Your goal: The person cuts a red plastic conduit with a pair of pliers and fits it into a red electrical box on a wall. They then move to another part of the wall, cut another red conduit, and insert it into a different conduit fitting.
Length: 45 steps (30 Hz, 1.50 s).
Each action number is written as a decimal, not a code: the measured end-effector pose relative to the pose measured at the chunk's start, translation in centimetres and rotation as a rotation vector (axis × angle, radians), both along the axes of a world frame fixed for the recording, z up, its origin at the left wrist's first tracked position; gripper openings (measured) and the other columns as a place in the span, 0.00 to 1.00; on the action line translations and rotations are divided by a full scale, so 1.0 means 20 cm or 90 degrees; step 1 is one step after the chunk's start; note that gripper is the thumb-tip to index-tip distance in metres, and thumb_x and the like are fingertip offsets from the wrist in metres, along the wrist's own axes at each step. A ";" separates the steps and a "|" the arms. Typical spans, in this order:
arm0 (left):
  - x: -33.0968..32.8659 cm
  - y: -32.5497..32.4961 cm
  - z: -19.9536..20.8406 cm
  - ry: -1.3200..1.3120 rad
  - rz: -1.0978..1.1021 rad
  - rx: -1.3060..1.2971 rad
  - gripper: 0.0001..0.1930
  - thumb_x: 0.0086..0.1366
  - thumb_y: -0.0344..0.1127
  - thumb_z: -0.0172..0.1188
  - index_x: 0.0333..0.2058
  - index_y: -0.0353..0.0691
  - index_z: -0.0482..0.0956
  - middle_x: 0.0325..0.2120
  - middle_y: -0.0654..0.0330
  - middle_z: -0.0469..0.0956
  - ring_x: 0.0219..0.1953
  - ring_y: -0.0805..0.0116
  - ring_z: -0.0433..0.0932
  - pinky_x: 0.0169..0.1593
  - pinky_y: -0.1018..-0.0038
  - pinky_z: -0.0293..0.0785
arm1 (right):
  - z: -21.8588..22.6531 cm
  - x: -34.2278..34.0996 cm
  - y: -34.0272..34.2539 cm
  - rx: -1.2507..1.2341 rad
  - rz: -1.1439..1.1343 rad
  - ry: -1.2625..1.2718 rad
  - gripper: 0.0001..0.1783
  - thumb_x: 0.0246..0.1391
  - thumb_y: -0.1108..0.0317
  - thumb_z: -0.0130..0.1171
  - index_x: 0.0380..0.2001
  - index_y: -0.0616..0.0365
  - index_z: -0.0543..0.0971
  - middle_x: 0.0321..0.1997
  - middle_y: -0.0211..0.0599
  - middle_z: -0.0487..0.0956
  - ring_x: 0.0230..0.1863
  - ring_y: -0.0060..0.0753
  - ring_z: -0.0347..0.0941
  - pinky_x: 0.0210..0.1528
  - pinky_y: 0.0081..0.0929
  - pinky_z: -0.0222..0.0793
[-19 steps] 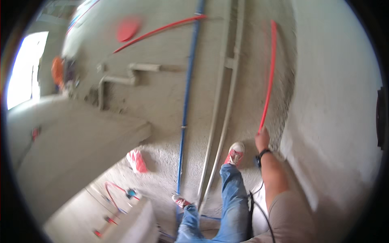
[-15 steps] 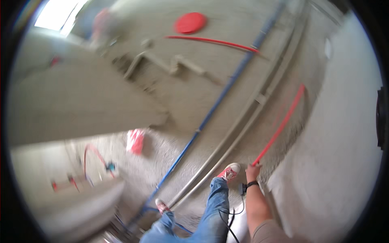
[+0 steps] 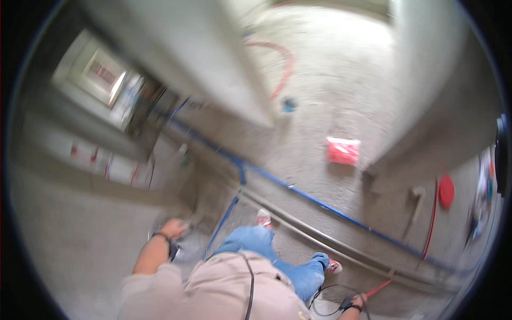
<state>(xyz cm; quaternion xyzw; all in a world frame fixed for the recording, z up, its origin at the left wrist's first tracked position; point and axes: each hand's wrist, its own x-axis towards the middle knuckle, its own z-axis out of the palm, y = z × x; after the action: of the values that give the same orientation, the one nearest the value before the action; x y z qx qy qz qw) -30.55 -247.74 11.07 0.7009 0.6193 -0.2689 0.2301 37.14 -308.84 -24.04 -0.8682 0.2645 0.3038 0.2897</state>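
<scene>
Kept right hand (image 3: 358, 303) clenched on the end of the red tube (image 3: 380, 288), low at the picture's lower edge, beside a black cable (image 3: 322, 298). Had left hand (image 3: 173, 229) down by a grey patch (image 3: 188, 252) near the wall (image 3: 69, 250); could not tell whether clenched or released (too blurred). Swung the head round since half a second back: saw the tube then running up ahead, now trailing right toward the red disc (image 3: 446, 191). Judged the grip unbroken. Stood over the grey pipe (image 3: 330, 245) and blue pipe (image 3: 298, 189) on the floor (image 3: 330, 96). Saw one container, a red bag (image 3: 343, 150), contents not visible.
</scene>
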 end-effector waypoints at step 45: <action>-3.38 -0.43 -1.74 0.122 0.186 0.036 0.23 0.74 0.45 0.45 0.60 0.37 0.69 0.55 0.48 0.75 0.59 0.50 0.70 0.64 0.60 0.63 | 1.37 -1.47 4.53 -0.293 1.310 -0.377 0.06 0.47 0.69 0.61 0.29 0.57 0.82 0.31 0.51 0.80 0.35 0.56 0.77 0.37 0.43 0.73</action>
<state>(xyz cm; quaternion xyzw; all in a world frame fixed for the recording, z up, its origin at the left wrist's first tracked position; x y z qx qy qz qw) -98.14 -256.28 -23.64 0.5809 0.7407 -0.2809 0.1869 7.68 -218.26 3.28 -0.7459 -0.6167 0.1228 -0.2197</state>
